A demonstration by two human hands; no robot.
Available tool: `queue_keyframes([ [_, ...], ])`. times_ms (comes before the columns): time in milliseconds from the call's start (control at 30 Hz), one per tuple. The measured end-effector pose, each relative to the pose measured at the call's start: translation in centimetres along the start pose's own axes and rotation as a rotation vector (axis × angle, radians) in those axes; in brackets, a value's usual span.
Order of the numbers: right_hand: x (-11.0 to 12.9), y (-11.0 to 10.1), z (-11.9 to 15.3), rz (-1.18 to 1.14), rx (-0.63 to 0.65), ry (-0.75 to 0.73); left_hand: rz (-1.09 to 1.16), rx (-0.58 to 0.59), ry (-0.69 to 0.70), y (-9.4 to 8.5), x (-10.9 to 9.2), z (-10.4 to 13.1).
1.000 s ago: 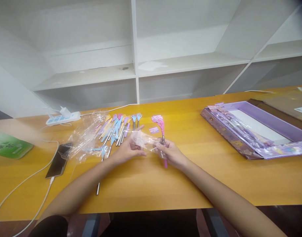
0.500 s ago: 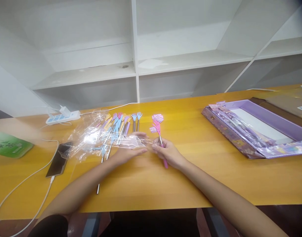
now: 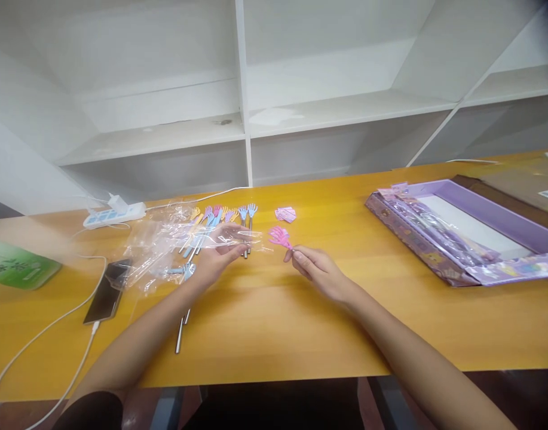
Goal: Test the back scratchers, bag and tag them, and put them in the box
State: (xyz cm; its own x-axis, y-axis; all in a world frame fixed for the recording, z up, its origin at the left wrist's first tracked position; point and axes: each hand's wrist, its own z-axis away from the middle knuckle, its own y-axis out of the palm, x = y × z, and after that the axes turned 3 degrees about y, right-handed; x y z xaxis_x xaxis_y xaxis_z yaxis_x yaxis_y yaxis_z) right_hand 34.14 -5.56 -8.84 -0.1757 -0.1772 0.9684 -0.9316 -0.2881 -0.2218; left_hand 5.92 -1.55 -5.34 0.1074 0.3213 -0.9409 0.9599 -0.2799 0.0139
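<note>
In my right hand [image 3: 318, 270], a pink back scratcher [image 3: 280, 236] is pinched by the handle, its hand-shaped head pointing left. A small pale patch, perhaps a card, shows at that head. My left hand [image 3: 220, 254] has its fingers curled around a clear plastic sleeve [image 3: 254, 240], whose end reaches toward the pink head. Behind my left hand lie several back scratchers [image 3: 211, 220] in blue, yellow, purple and pink, partly hidden. Pink cards [image 3: 285, 214] lie in a small pile beyond my right hand.
More clear bags [image 3: 155, 245] lie left of my left hand. A phone [image 3: 107, 292] on a white cable, a power strip [image 3: 115, 215] and a green package [image 3: 20, 264] are at the left. A purple box [image 3: 462, 200] with wrapped items stands at the right.
The pink back scratcher has swung from upright to pointing left. My left hand has moved left and up with the sleeve. The separate card beside the scratcher no longer shows on the table.
</note>
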Motion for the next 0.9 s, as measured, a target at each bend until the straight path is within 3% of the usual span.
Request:
queue_keyframes([
  [267,0.1,-0.2,0.0,0.118,0.079,0.004,0.006,0.05,0.018,-0.2,0.4,0.1],
  [700,0.9,0.1,-0.1,0.266,0.147,-0.093,0.077,0.098,-0.064,0.1,1.0,0.7],
  [900,0.6,0.2,-0.2,0.332,0.166,-0.112,0.052,0.18,-0.122,0.7,1.1,1.0],
])
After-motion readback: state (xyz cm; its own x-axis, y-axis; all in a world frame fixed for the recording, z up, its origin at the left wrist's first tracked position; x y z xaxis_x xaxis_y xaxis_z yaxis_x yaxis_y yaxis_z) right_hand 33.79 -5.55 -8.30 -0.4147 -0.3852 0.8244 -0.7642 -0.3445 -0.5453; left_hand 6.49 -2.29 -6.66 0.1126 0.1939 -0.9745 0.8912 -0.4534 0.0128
